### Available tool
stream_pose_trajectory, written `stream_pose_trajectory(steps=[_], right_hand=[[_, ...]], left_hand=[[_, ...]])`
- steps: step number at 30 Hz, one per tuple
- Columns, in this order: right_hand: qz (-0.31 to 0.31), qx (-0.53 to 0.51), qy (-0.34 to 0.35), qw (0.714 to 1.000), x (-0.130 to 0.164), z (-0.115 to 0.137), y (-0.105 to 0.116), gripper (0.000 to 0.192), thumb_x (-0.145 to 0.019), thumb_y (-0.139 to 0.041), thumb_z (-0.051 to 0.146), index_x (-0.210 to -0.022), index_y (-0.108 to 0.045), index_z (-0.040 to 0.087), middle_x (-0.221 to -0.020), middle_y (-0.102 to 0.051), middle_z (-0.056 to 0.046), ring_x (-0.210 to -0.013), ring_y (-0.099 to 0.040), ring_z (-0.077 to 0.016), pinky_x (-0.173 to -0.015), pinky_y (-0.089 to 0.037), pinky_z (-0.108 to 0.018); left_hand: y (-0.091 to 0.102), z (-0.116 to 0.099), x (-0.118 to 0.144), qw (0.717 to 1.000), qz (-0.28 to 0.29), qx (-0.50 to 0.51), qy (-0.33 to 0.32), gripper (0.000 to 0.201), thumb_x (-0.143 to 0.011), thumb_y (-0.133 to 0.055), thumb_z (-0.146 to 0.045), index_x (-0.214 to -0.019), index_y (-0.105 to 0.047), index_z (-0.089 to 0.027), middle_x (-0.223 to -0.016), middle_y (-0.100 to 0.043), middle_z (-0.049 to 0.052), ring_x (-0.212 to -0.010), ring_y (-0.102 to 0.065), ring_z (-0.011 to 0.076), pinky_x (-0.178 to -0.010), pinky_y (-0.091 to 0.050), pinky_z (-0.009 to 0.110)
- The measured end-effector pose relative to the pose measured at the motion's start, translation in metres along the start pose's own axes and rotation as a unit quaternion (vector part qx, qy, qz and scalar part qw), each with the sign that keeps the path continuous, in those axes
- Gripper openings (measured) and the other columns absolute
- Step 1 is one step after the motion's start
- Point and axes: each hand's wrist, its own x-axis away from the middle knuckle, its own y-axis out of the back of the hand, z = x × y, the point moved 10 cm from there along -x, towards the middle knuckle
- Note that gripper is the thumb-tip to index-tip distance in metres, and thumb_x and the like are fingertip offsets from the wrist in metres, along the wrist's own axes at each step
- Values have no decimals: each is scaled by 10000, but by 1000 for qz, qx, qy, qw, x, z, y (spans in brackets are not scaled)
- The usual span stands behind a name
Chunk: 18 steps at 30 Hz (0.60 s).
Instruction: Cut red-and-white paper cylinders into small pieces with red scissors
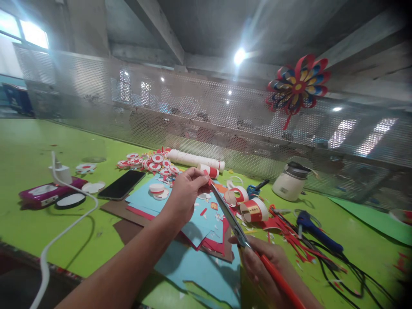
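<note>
Above the stack of light-blue and red paper sheets, my left hand pinches a small red piece of paper between thumb and fingertips. My right hand grips a pair of scissors with red handles. The blades point up and away, and their tip is right at the red piece; whether it lies between them I cannot make out. Small red and white scraps lie scattered on the blue sheets. A white paper disc with a red band rests on the sheets' left side.
Several red-and-white paper discs are heaped behind, beside a long white roll. A black phone, purple box and white cable lie left. Rightward are paper rings, red strips, a blue glue gun and a white jug.
</note>
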Motion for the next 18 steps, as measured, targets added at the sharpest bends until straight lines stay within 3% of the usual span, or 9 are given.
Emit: stream_pose_trajectory(steps=[9,15,18], right_hand=[[15,26,3,1000,0,2,0,416,-833,-392,518,-768,-609,170,-504,-325,41,-423,-287,-84,-374,-247,-193],[-4,86,21,996,-1,6,3,438,-825,-379,519,-697,-608,168,-571,-470,4,-498,-410,-114,-466,-340,-202],[1,88,16,996,-2,5,1,434,-828,-381,516,-729,-621,168,-545,-454,15,-475,-391,-109,-448,-323,-201]], left_hand=[[-1,0,2,1000,-1,3,7,131,-647,-617,-142,-596,-496,-145,-604,-526,-2,-558,-513,99,-590,-425,271],[-1,0,1,1000,-1,-1,6,136,-651,-621,-150,-602,-495,-141,-609,-521,-1,-558,-514,97,-594,-427,271],[0,1,0,1000,-5,-4,4,141,-648,-628,-157,-606,-495,-140,-608,-518,-6,-562,-512,94,-600,-431,267]])
